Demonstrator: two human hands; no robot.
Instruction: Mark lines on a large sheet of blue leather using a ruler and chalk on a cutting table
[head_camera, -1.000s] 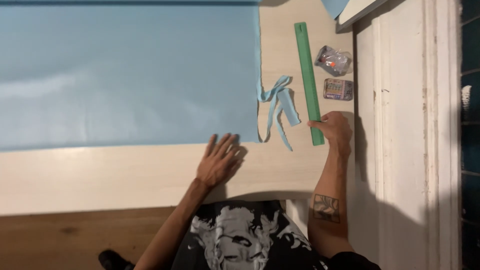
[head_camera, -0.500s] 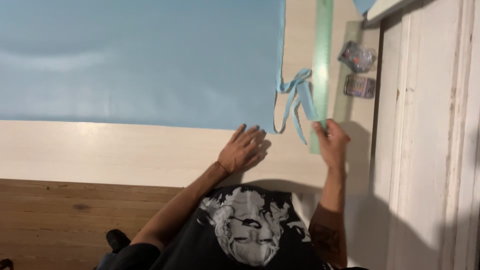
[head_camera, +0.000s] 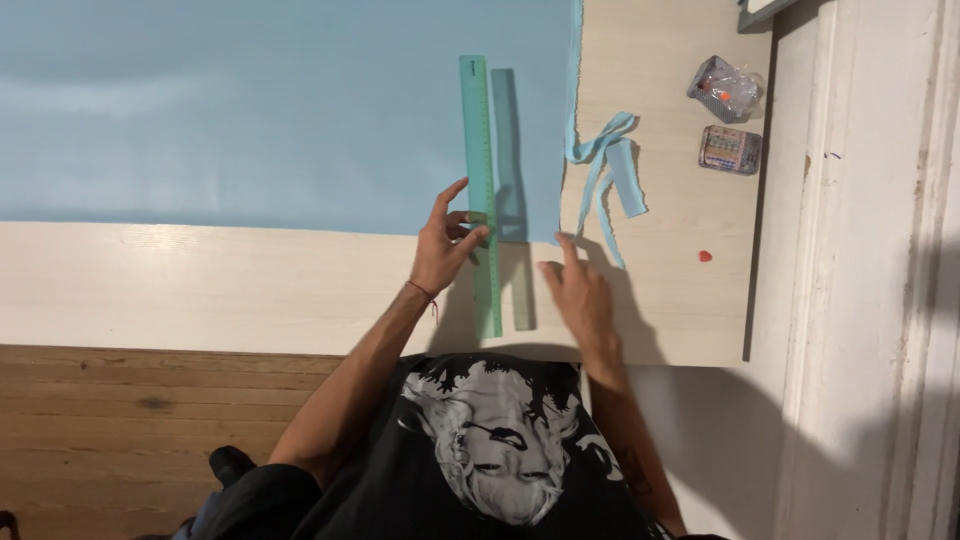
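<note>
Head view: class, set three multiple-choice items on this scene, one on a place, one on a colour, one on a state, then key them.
1. Where does the ruler lie?
A. partly on the blue sheet
B. on the floor
C. beside the pouches

2. What colour is the ruler?
A. red
B. green
C. black

3. What is the left hand doing?
A. resting in the lap
B. gripping scissors
C. holding the ruler

Answers: 1 A, its upper part overlaps the sheet; 2 B, translucent green; 3 C, fingers pinch its edge.
</note>
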